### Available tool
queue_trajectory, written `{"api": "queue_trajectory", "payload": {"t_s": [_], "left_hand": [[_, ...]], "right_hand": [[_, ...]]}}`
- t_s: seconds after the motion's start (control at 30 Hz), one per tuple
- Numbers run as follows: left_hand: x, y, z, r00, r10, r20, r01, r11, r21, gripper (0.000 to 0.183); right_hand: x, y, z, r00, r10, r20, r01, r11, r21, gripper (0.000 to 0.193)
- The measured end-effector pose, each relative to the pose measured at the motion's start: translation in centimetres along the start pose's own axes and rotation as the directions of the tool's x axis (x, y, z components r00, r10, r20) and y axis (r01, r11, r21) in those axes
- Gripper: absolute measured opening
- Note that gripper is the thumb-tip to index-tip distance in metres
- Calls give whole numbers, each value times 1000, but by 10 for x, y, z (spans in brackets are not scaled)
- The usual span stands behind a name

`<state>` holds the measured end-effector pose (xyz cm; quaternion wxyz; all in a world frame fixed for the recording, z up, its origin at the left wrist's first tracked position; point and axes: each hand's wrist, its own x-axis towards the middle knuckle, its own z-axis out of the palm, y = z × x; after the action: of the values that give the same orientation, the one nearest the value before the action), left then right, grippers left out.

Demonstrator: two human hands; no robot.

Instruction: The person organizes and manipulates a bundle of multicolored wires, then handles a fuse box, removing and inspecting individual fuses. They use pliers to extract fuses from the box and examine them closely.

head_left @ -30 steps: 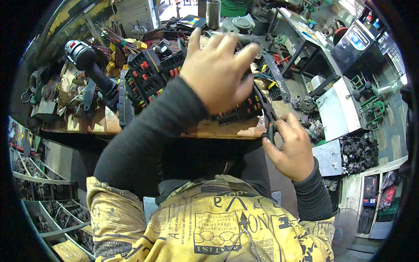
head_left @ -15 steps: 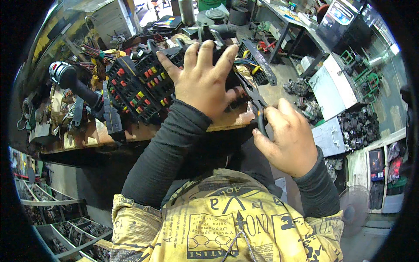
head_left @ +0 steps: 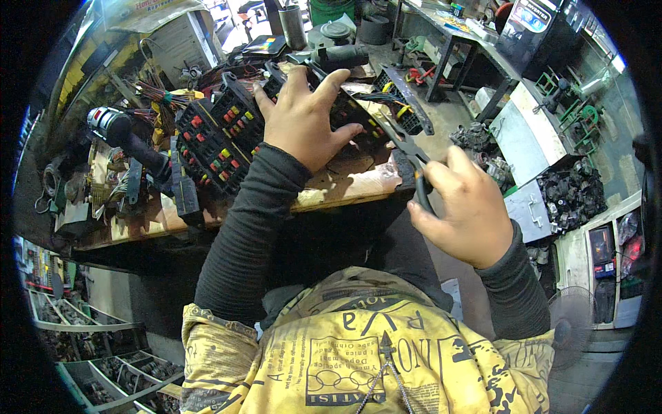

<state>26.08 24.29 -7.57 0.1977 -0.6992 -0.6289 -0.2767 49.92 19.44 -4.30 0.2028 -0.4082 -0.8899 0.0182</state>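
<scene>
My left hand (head_left: pixel 303 117) lies spread on top of a black fuse box (head_left: pixel 227 138) studded with red, yellow and green fuses, on a worn wooden bench (head_left: pixel 345 190). My right hand (head_left: pixel 465 207) grips the handles of black long-nose pliers (head_left: pixel 407 148), whose jaws reach up and left to the fuse box edge next to my left fingers. Both arms wear dark grey sleeves.
A black power tool (head_left: pixel 127 141) lies at the bench's left among wire bundles (head_left: pixel 162 96). Metal cans and parts stand at the back. A white metal box (head_left: pixel 527 141) and a heap of dark parts (head_left: pixel 572 196) lie on the floor to the right. Bins of parts (head_left: pixel 89 338) sit lower left.
My right hand has lifted the pliers from the bench's front edge up toward the fuse box. My left hand stays spread on the box.
</scene>
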Motion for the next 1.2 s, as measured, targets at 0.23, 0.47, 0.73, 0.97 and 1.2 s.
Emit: {"api": "queue_trajectory", "payload": {"t_s": [0.23, 0.47, 0.73, 0.97, 1.2], "left_hand": [[-14, 7, -1, 986, 95, -141, -109, 989, -101, 76], [-31, 23, 3, 962, 108, -250, -148, 978, -145, 87], [-44, 27, 11, 973, 61, -221, -122, 955, -272, 72], [-50, 28, -6, 980, 117, -159, -141, 979, -149, 59], [22, -6, -46, 947, 251, 200, -189, 940, -284, 58]], "right_hand": [[14, -16, 0, 996, -81, -34, 73, 976, -204, 26], [2, -8, -1, 996, -84, -7, 80, 969, -235, 19], [-8, 10, 10, 998, -67, -13, 62, 974, -219, 22], [-33, 36, 33, 996, 80, -27, -73, 975, 208, 24], [-83, 86, 87, 875, 451, 175, -339, 315, 886, 18]]}}
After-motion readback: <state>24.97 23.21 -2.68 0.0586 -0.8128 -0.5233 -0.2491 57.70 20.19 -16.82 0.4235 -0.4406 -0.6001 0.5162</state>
